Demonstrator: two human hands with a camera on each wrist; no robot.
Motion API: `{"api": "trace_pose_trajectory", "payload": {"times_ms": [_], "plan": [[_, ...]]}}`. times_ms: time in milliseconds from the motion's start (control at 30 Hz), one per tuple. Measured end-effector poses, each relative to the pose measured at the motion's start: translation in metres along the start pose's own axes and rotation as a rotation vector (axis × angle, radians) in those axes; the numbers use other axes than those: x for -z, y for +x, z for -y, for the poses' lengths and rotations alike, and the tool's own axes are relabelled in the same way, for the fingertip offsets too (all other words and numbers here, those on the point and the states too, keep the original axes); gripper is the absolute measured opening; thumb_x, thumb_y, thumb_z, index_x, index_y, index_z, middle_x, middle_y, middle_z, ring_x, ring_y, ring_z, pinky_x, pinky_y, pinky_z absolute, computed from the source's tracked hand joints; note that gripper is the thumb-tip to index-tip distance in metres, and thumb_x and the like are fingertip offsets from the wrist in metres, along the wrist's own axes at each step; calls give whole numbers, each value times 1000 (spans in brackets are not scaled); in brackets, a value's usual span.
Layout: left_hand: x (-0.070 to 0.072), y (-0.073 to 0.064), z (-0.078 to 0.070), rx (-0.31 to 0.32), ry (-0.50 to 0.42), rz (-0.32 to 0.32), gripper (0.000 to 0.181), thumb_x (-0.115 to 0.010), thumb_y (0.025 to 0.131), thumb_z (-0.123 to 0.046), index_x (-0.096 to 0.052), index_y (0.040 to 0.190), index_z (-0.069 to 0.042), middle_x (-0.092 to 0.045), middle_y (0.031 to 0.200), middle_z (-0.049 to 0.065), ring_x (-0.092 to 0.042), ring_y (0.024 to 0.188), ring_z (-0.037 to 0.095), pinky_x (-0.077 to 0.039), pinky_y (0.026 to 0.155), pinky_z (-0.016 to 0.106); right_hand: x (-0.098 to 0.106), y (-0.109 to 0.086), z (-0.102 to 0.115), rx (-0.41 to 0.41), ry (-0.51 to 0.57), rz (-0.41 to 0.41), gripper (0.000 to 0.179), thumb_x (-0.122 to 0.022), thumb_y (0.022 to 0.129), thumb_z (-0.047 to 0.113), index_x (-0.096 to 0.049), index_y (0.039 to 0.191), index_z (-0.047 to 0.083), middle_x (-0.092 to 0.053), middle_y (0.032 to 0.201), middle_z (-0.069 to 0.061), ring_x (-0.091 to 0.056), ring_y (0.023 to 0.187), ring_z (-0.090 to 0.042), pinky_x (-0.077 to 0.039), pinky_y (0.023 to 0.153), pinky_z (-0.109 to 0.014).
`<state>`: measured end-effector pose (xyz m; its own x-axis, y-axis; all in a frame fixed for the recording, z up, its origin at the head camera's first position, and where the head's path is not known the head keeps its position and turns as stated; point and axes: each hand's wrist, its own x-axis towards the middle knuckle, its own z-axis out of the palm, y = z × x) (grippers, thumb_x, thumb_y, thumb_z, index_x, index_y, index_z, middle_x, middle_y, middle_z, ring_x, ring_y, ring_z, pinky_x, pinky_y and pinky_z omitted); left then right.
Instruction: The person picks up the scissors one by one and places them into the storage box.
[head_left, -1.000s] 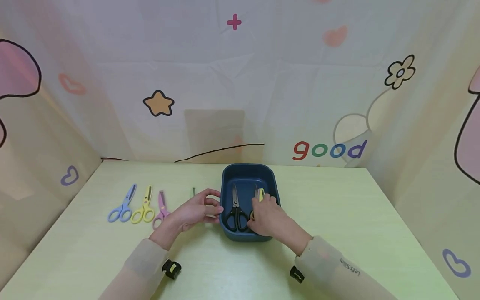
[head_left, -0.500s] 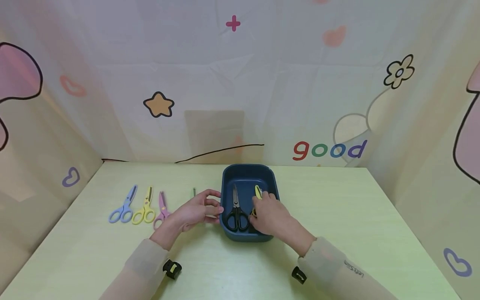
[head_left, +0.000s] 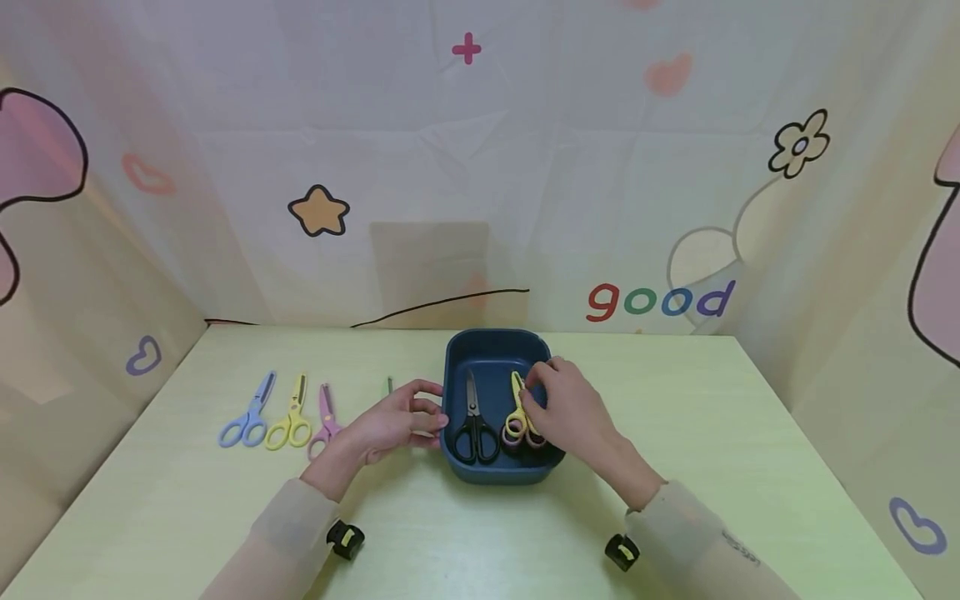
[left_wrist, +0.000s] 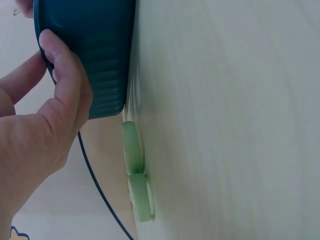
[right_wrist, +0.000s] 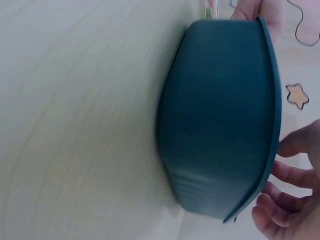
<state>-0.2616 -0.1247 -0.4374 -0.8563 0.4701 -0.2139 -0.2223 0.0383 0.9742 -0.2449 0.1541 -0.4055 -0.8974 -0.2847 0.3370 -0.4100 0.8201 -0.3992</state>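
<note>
In the head view my left hand (head_left: 401,421) is at the left side of a dark blue bin (head_left: 491,477), fingers touching its outer wall and rim. Black-handled scissors (head_left: 474,437) lie inside on the left. Yellow scissors (head_left: 516,408) lie to their right, on top of a second pair (head_left: 512,443) whose dark handles are partly covered. My right hand (head_left: 573,408) hovers over the bin's right rim, thumb and index fingertips beside the yellow scissors, seemingly not gripping them. In the right wrist view its loosely bent fingers (right_wrist: 292,175) are near the rim.
Left on the table (head_left: 420,542) lie blue scissors (head_left: 247,417), another yellow pair (head_left: 292,417) and pink scissors (head_left: 326,417), partly behind my left arm. A green-handled item (left_wrist: 137,170) lies beside the bin, mostly hidden by my left hand. A printed curtain (head_left: 487,150) stands behind.
My right hand has let go of the yellow scissors and moved right and slightly up, uncovering them and the handles below. My left hand stays at the bin.
</note>
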Motion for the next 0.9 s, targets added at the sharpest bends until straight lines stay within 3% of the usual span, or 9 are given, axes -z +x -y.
{"api": "trace_pose_trajectory", "payload": {"times_ms": [133,300,467,667,900], "plan": [[-1,0,0,4,-2,4,54,-61,101,2,-31,146,6,-55,101,11,-64,80,20,-59,82,37,1,-1,-14,-41,83,-49,17,-71,95,15,-66,105,3,-61,107,-16,-56,88,-29,-53,74,-40],[-1,0,-1,12,-1,2,53,-60,101,3,-31,146,5,-55,101,11,-64,79,20,-59,81,37,5,-2,-28,-131,196,-31,37,-67,97,15,-56,126,-5,-56,119,-24,-57,98,-38,-52,82,-45],[-1,-1,-1,14,-3,-2,53,-60,101,3,-32,146,5,-54,101,10,-64,79,20,-59,79,35,7,-1,-35,-225,282,47,49,-63,99,16,-48,139,-9,-55,120,-25,-57,98,-34,-51,82,-43],[-1,-1,0,12,4,-5,52,-59,102,2,-32,146,4,-54,102,11,-64,80,20,-59,80,35,5,-3,-36,-375,430,168,51,-59,101,15,-44,144,-9,-56,120,-21,-56,101,-31,-56,79,-37],[-2,-1,0,-7,30,-17,52,-60,102,2,-32,145,6,-54,105,13,-64,80,19,-59,83,38,2,-4,-38,-463,599,204,49,-53,101,10,-43,145,-9,-54,115,-19,-56,90,-27,-57,70,-30]]}}
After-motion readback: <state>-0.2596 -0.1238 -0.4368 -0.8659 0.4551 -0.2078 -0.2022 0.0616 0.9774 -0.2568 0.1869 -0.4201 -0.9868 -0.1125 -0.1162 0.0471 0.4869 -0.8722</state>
